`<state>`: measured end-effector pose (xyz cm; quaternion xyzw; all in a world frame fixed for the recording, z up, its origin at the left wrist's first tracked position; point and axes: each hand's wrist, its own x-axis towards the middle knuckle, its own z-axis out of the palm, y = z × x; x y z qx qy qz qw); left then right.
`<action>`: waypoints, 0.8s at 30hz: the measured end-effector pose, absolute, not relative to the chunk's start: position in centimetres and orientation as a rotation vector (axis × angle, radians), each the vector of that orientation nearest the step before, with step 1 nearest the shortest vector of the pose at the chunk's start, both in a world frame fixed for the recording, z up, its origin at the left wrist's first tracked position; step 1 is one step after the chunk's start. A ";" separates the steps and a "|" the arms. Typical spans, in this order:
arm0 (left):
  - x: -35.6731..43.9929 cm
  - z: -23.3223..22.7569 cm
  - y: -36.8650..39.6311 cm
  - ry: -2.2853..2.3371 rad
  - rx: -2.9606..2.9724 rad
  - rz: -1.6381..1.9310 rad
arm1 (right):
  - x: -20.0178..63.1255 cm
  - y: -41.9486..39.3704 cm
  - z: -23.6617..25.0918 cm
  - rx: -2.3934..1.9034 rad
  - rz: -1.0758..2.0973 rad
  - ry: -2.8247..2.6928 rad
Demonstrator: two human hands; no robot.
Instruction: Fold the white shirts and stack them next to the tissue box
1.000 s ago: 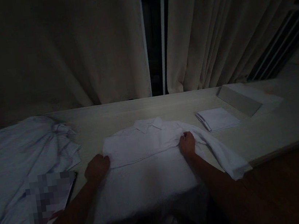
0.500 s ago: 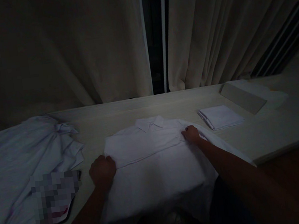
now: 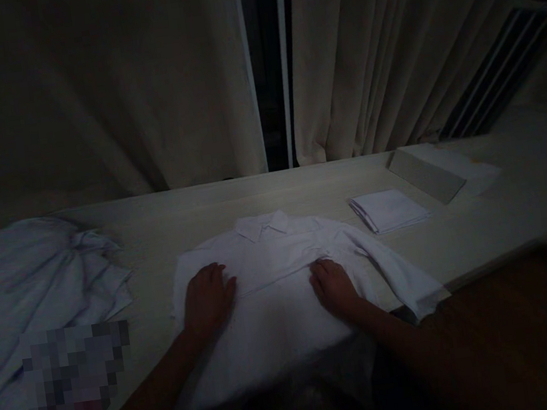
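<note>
A white collared shirt lies spread on the pale tabletop, collar at the far side and lower part hanging over the near edge. One long sleeve reaches out to the right, its cuff near the table edge. Resting on the shirt's left side is my left hand, palm down, thumb apart from the fingers. My right hand presses on the right side, fingers laid on the cloth by a crosswise crease. Neither hand grips anything. Dim light blurs the finger details.
A heap of pale shirts covers the left end. Near it lies a pixelated flat object. A folded white cloth sits to the right, with a grey board beyond it. Curtains hang behind the table.
Both hands have let go of the shirt's sides and moved inward onto the cloth. The right sleeve now shows more fully. My view has shifted slightly right.
</note>
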<state>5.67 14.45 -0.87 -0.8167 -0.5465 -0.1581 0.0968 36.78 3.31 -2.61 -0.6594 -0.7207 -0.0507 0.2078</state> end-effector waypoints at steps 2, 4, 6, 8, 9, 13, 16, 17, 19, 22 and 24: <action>8.0 -1.7 13.6 -1.525 -2.542 -0.420 | 38.2 3.7 -2.1 -1.888 -0.152 -1.939; 9.7 -2.8 12.7 -1.490 -2.630 -0.363 | 40.3 4.3 -1.8 -2.002 -0.138 -1.878; 10.5 -3.8 12.0 -1.498 -2.665 -0.330 | 42.3 4.7 -1.9 -2.121 -0.108 -1.873; 10.9 -4.6 11.6 -1.513 -2.663 -0.325 | 43.6 4.9 -2.5 -2.178 -0.108 -1.920; 10.9 -4.8 11.5 -1.518 -2.662 -0.324 | 44.1 4.9 -3.0 -2.181 -0.120 -1.945; 10.5 -4.7 11.7 -1.528 -2.726 -0.264 | 44.7 5.2 -4.5 -2.193 -0.102 -1.946; 8.8 -4.0 12.8 -1.603 -2.695 -0.295 | 44.8 5.5 -4.6 -2.190 -0.045 -1.950; 7.7 -3.7 13.4 -1.654 -2.645 -0.319 | 44.8 5.6 -4.4 -2.189 -0.045 -1.949; 5.1 -3.1 14.9 -1.759 -2.526 -0.342 | 44.3 5.6 -3.7 -2.193 -0.088 -1.924; 1.1 -2.3 17.8 -1.809 -2.430 -0.270 | 41.9 6.0 -2.4 -2.102 -0.168 -1.937; -0.5 -1.9 19.7 -1.761 -2.428 -0.206 | 39.3 6.7 -1.7 -1.959 -0.135 -2.036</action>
